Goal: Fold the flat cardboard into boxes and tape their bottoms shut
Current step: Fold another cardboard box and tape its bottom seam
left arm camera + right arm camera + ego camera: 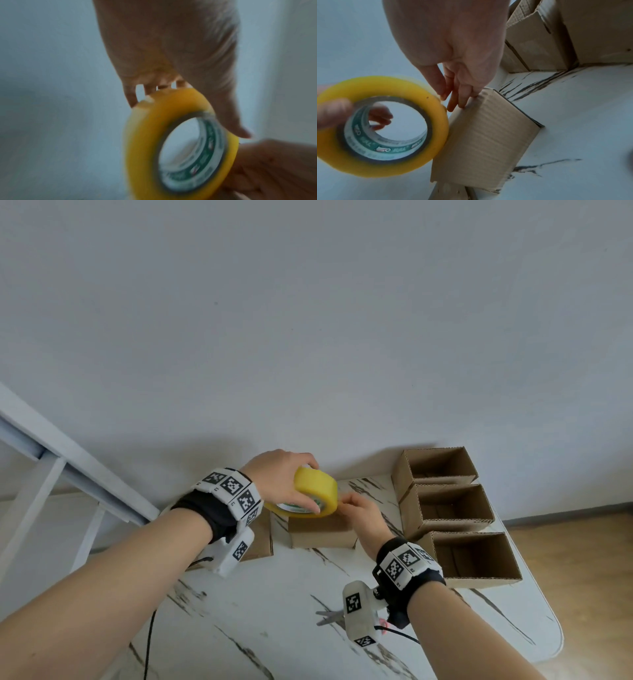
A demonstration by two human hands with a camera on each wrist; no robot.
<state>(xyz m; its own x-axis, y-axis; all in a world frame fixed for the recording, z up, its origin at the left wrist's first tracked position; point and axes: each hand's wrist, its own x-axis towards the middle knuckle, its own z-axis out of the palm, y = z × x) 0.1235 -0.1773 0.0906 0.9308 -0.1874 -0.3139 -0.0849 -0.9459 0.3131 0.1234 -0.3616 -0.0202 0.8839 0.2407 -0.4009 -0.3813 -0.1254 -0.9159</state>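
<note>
Yellow packing tape is wound on a roll (315,491) with a green-and-white printed core, and the roll is gripped by the left hand (279,474), fingers curled over its outer band and thumb on its near face. It is held in the air just above a closed brown corrugated box (322,530) that sits on the desk (260,611) with a flat, ribbed face turned up. The right hand (363,517) is placed at the roll's right edge, its fingertips (442,93) drawn together at the tape's surface; whether a tape end is pinched there cannot be told. Its other fingers are seen touching the box's top edge in the right wrist view.

Three more boxes (445,513), open at the top and showing raw corrugated rims, are lined up touching one another along the desk's right side. A piece of flat cardboard (260,539) is partly hidden under the left wrist, just left of the closed box. Scissors (329,616) lie near the right wrist, mostly covered by the wrist camera.

The desk is white with dark marble-like veins and a rounded corner. A plain pale wall (308,320) is behind it, a white frame (68,460) is seen at the left, and wood-toned floor (582,559) at the right.
</note>
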